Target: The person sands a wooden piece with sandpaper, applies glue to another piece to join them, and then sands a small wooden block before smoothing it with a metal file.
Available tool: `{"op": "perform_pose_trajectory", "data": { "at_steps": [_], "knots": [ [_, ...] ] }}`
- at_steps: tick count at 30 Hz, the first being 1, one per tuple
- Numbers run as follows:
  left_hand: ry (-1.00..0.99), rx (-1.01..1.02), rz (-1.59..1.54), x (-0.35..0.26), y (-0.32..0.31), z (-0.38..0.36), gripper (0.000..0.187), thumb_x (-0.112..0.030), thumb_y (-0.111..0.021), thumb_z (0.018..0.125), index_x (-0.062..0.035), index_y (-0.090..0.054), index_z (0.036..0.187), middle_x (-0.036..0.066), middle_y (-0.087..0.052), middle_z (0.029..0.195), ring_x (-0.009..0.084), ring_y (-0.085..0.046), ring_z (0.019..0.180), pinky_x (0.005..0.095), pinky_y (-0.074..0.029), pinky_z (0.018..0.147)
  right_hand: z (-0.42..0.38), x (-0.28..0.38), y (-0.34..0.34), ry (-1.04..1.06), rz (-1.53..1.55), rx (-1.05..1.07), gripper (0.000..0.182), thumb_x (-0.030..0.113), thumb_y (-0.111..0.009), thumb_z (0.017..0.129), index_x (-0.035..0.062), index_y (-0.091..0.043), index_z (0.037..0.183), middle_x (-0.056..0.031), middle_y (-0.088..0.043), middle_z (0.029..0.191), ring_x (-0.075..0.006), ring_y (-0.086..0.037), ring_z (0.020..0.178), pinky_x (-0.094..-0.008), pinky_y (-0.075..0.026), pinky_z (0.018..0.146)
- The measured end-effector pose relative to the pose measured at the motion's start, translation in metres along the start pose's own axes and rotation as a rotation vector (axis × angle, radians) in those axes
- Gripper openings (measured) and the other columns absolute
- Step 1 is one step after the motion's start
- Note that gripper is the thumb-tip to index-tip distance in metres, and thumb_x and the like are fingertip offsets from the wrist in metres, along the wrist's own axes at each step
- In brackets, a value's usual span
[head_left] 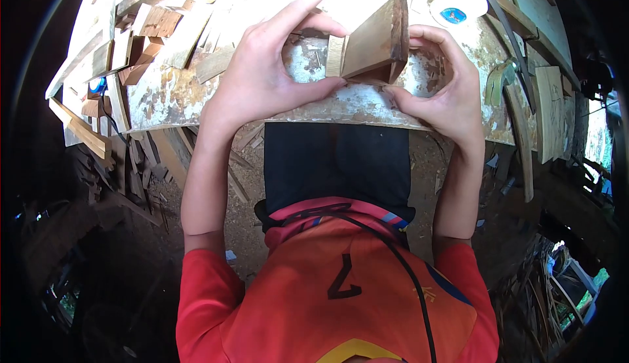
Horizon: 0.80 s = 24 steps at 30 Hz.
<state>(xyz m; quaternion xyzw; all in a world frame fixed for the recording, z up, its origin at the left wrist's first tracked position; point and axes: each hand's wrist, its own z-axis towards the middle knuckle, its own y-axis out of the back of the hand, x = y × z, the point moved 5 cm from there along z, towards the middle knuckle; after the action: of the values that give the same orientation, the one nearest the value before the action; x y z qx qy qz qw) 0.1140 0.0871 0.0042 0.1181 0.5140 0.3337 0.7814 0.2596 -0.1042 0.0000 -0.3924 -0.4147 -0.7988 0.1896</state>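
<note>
A small wooden piece made of joined boards (377, 40) is held between both hands over the front part of the workbench (367, 106). It stands tilted, with a darker edge on its right side. On its left end, my left hand (262, 68) has its thumb tip at a paler wood block (335, 56), index finger stretched out and thumb spread. My right hand (445, 75) curls round the right end, fingertips at the upper dark edge and thumb at the bottom. The fingers behind the piece are partly hidden.
Wood offcuts (160, 22) lie piled at the bench's left. A white container with a blue label (453, 15) sits at the back right. Long wood strips (549, 114) line the right side. Scraps (147, 160) lie below on the left.
</note>
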Motion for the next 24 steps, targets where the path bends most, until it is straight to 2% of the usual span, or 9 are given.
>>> {"op": "perform_pose_trajectory", "data": {
  "at_steps": [5, 8, 11, 12, 13, 16, 20, 22, 24],
  "knots": [
    [0.06, -0.001, 0.179, -0.018, 0.018, 0.022, 0.091, -0.021, -0.096, 0.07, -0.0002, -0.057, 0.15, 0.013, -0.076, 0.117, 0.0226, -0.073, 0.112, 0.0338, -0.056, 0.101, 0.017, 0.014, 0.025, 0.061, -0.049, -0.026, 0.067, 0.015, -0.093, 0.066, 0.0029, -0.069, 0.127, -0.0099, -0.075, 0.115, -0.0207, -0.07, 0.113, -0.0364, -0.052, 0.104],
    [0.179, -0.061, 0.051, -0.012, 0.023, 0.024, 0.095, -0.031, -0.099, 0.069, 0.0026, -0.057, 0.148, 0.017, -0.074, 0.122, 0.0221, -0.071, 0.113, 0.0332, -0.055, 0.1, 0.031, 0.024, 0.042, 0.085, -0.066, -0.023, 0.066, 0.015, -0.093, 0.067, 0.0003, -0.067, 0.126, -0.0097, -0.072, 0.119, -0.0203, -0.067, 0.116, -0.0363, -0.048, 0.109],
    [0.086, -0.123, -0.18, -0.006, 0.025, 0.031, 0.093, -0.032, -0.095, 0.075, 0.0028, -0.055, 0.151, 0.02, -0.074, 0.124, 0.0235, -0.07, 0.116, 0.0375, -0.053, 0.104, 0.047, 0.034, 0.062, 0.124, -0.087, 0.04, 0.071, 0.012, -0.093, 0.068, -0.0035, -0.062, 0.129, -0.0097, -0.067, 0.124, -0.0205, -0.062, 0.124, -0.0368, -0.042, 0.117],
    [0.076, -0.141, -0.283, -0.006, 0.026, 0.034, 0.091, -0.032, -0.093, 0.076, 0.0023, -0.054, 0.152, 0.019, -0.074, 0.124, 0.0239, -0.07, 0.116, 0.0384, -0.052, 0.105, 0.053, 0.038, 0.069, 0.158, -0.1, 0.017, 0.068, 0.013, -0.093, 0.068, -0.002, -0.064, 0.128, -0.0097, -0.07, 0.122, -0.0199, -0.065, 0.119, -0.0364, -0.046, 0.112],
    [0.018, -0.116, -0.165, -0.005, 0.028, 0.033, 0.086, -0.03, -0.089, 0.081, 0.0001, -0.054, 0.153, 0.017, -0.076, 0.125, 0.0229, -0.069, 0.116, 0.0397, -0.051, 0.107, 0.058, 0.043, 0.075, 0.191, -0.111, -0.004, 0.065, 0.014, -0.093, 0.068, -0.0006, -0.067, 0.126, -0.0098, -0.072, 0.119, -0.0194, -0.067, 0.114, -0.0359, -0.049, 0.107],
    [0.171, -0.124, -0.251, -0.01, 0.026, 0.03, 0.083, -0.03, -0.088, 0.083, -0.0026, -0.054, 0.154, 0.016, -0.076, 0.126, 0.0224, -0.07, 0.115, 0.0396, -0.05, 0.108, 0.07, 0.056, 0.089, 0.223, -0.098, -0.036, 0.062, 0.014, -0.092, 0.068, 0.0002, -0.069, 0.124, -0.0106, -0.075, 0.118, -0.0191, -0.071, 0.108, -0.0351, -0.053, 0.102],
    [0.282, -0.209, -0.252, 0.006, 0.025, 0.013, 0.04, -0.016, -0.068, 0.105, -0.0003, -0.063, 0.141, 0.016, -0.078, 0.111, 0.0179, -0.077, 0.097, 0.0317, -0.057, 0.093, 0.086, 0.062, 0.1, 0.274, -0.117, -0.03, 0.062, 0.013, -0.092, 0.069, 0.0017, -0.068, 0.126, -0.0094, -0.074, 0.117, -0.019, -0.07, 0.109, -0.0346, -0.054, 0.101],
    [0.312, -0.028, -0.486, 0.063, 0.035, -0.023, 0.029, -0.011, -0.064, 0.107, 0.0017, -0.066, 0.132, 0.015, -0.077, 0.102, 0.0163, -0.077, 0.092, 0.0294, -0.057, 0.088, 0.092, 0.065, 0.105, 0.257, -0.097, -0.012, 0.061, 0.014, -0.092, 0.07, 0.0031, -0.068, 0.126, -0.0086, -0.074, 0.116, -0.0188, -0.069, 0.109, -0.0344, -0.055, 0.099],
    [0.323, -0.078, -0.529, 0.051, 0.042, -0.02, 0.021, -0.008, -0.061, 0.108, 0.0039, -0.069, 0.123, 0.013, -0.076, 0.093, 0.015, -0.076, 0.086, 0.0276, -0.058, 0.081, 0.099, 0.067, 0.112, 0.24, -0.139, 0.001, 0.06, 0.015, -0.091, 0.073, 0.0043, -0.068, 0.128, -0.0083, -0.073, 0.114, -0.0184, -0.067, 0.113, -0.0349, -0.054, 0.1]
  ]
}}
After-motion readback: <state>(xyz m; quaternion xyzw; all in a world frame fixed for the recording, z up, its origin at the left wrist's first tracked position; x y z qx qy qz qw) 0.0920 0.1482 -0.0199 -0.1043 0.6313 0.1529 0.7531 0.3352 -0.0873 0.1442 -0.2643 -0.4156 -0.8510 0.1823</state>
